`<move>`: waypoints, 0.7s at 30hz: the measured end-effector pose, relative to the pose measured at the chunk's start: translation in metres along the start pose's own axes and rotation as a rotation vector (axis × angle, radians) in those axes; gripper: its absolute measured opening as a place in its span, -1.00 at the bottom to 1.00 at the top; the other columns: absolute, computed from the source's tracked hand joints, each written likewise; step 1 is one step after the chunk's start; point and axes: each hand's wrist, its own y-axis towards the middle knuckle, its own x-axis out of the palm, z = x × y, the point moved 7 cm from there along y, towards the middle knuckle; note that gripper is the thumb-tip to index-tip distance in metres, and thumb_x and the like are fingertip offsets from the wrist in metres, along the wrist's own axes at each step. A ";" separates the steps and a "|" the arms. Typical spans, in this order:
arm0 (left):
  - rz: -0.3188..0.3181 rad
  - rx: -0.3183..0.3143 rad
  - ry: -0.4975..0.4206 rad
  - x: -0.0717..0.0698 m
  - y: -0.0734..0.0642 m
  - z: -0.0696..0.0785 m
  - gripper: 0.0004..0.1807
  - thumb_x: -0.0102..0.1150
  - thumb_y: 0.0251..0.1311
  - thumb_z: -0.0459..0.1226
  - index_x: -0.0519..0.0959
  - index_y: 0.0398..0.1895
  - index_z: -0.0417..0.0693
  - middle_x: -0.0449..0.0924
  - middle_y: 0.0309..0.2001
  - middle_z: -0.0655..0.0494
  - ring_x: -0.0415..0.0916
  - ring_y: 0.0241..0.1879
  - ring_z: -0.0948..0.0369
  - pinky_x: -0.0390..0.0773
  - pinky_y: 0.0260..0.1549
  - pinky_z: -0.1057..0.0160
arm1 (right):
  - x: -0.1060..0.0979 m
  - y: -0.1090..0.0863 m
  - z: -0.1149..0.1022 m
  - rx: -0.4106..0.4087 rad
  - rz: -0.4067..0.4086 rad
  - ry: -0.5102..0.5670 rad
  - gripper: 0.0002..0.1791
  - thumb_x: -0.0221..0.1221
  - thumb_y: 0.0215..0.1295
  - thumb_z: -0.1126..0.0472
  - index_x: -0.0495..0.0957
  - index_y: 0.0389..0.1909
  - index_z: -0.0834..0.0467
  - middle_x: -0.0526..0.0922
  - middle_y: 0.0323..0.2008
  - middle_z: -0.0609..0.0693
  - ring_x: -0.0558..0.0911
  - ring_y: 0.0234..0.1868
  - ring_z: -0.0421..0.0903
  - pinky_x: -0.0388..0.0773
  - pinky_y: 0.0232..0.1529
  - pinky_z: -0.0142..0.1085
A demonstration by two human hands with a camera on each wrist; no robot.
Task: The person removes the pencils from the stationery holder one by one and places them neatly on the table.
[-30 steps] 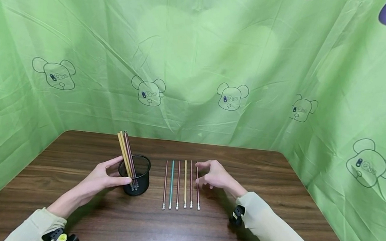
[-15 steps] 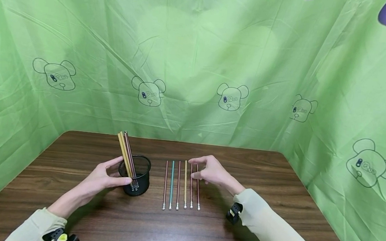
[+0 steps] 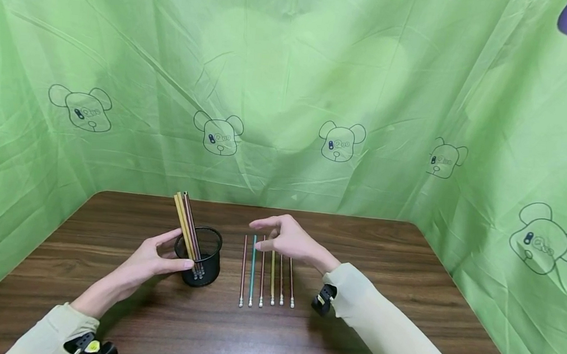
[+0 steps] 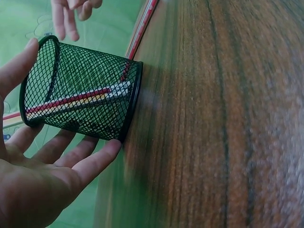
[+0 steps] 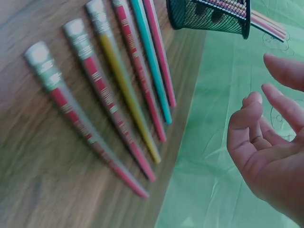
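A black mesh pencil cup (image 3: 209,270) stands at the left of the table. My left hand (image 3: 146,263) holds it, thumb at the near side of the rim and fingers round the far side. Yellow and dark red pencils (image 3: 185,222) lean in the cup, eraser ends down. My right hand (image 3: 293,241) hovers over the far ends of a row of pencils, thumb and index finger apart, holding nothing. The row has a teal pencil (image 3: 252,272), a yellow pencil (image 3: 273,280) and several red pencils (image 5: 80,118), erasers toward me. The hand hides some of their far tips.
Dark brown wood table (image 3: 269,344) under everything. Green cloth (image 3: 286,87) with printed bear heads hangs behind it and at both sides. A black device sits on each wrist.
My right hand has moved left along the row, from the rightmost red pencil toward the teal one, and slightly up. The left hand and cup have stayed put.
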 end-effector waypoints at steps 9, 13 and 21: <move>0.000 -0.005 -0.001 0.000 0.000 0.000 0.11 0.51 0.25 -0.21 -0.02 0.70 -0.22 0.12 0.59 -0.33 0.38 0.40 -0.21 0.56 0.07 0.26 | 0.018 0.023 -0.025 -0.077 -0.042 0.018 -0.47 0.49 0.22 0.33 0.71 0.24 0.08 0.77 0.05 -0.12 0.24 -0.60 -0.24 0.24 -0.56 -0.36; -0.005 0.001 -0.009 0.000 0.000 0.001 0.10 0.50 0.25 -0.22 -0.01 0.70 -0.22 0.18 0.56 -0.33 0.41 0.38 -0.19 0.56 0.07 0.26 | 0.028 0.034 -0.035 -0.104 -0.060 0.011 -0.48 0.49 0.22 0.31 0.71 0.24 0.06 0.77 0.01 -0.18 0.29 -0.59 -0.24 0.26 -0.55 -0.36; -0.013 0.004 -0.018 0.000 0.001 0.001 0.08 0.49 0.27 -0.22 0.01 0.70 -0.20 0.25 0.53 -0.33 0.44 0.37 -0.16 0.57 0.06 0.23 | 0.048 0.057 -0.051 -0.143 -0.093 0.020 -0.49 0.48 0.26 0.30 0.71 0.24 0.05 0.37 -0.63 -0.16 0.23 -0.63 -0.24 0.19 -0.57 -0.36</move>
